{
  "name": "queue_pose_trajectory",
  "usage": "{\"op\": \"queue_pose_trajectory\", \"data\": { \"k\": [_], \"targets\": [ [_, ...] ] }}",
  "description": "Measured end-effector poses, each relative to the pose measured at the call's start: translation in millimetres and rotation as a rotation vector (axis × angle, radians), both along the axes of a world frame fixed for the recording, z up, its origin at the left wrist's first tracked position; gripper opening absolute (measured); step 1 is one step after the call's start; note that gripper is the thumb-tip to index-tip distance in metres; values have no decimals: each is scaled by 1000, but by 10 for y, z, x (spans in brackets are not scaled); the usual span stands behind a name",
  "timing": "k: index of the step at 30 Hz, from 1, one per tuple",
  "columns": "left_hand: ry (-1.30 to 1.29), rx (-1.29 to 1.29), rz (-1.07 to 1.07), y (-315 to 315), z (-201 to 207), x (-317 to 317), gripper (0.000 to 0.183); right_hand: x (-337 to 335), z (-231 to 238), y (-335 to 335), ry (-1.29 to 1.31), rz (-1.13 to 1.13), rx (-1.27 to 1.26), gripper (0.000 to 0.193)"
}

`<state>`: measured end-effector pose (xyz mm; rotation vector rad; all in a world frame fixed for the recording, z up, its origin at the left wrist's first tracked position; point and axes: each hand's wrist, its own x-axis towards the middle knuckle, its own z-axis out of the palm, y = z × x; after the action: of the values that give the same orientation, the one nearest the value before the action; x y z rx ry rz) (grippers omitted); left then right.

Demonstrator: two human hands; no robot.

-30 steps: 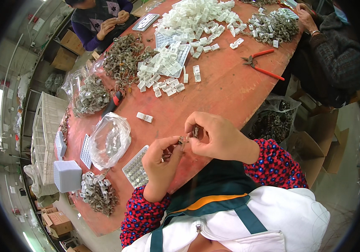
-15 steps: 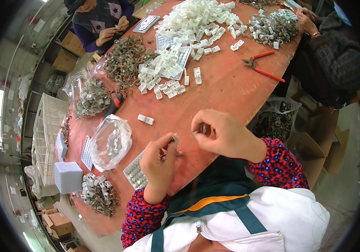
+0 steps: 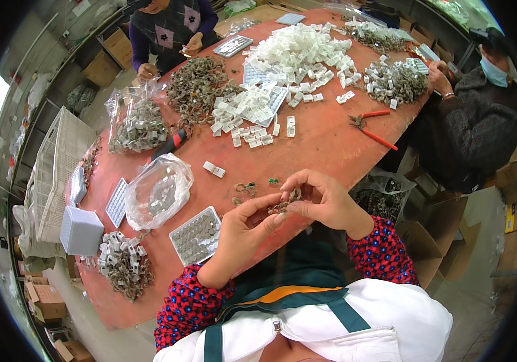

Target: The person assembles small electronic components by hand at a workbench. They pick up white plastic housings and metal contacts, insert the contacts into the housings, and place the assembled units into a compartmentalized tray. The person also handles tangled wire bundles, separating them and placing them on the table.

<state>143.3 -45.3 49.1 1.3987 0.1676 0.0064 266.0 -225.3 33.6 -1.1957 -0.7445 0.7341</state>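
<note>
My left hand and my right hand meet above the near edge of the table. Both have fingertips closed around a small brownish-grey curled piece, whose exact kind I cannot make out. Just beyond them lie a few similar curled pieces and a tiny green bit. Beside my left wrist rests a white tray filled with rows of round silvery discs. A joined pair of white plastic cases lies farther out.
Left of the tray are an open clear bag, stacked white trays and a heap of cased pieces. White cases pile up mid-table. Red-handled pliers lie right. Two people sit across, one left, one right.
My right hand has come down and in to meet the left, and both now grip at one spot. Curled pieces and a green bit show on the table beyond. The view has shifted slightly.
</note>
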Motion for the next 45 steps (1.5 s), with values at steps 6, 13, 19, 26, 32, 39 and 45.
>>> {"op": "queue_pose_trajectory", "data": {
  "k": [6, 13, 19, 26, 32, 39, 45],
  "targets": [
    [-121, 192, 97, 51, -12, -321, 30, -218, 101, 3, -271, -69, -45, 21],
    [-7, -173, 85, 103, -14, -619, 28, -460, 157, 63, -212, -65, -14, 14],
    [-6, -191, 74, 159, -42, -757, 29, -545, 239, 57, -378, -24, -97, 16],
    [-94, 260, 82, 205, -15, -817, 26, -578, 326, 68, -521, 45, -23, 25],
    [-120, 182, 217, 157, -17, -849, 20, -560, 362, 76, -479, 69, -94, 33],
    [-202, 438, 145, 165, 1, -806, 21, -593, 215, 212, -281, 184, -241, 32],
    [23, 162, 264, 93, 19, -799, 20, -498, 75, 209, -221, 197, -238, 20]
  ]
}}
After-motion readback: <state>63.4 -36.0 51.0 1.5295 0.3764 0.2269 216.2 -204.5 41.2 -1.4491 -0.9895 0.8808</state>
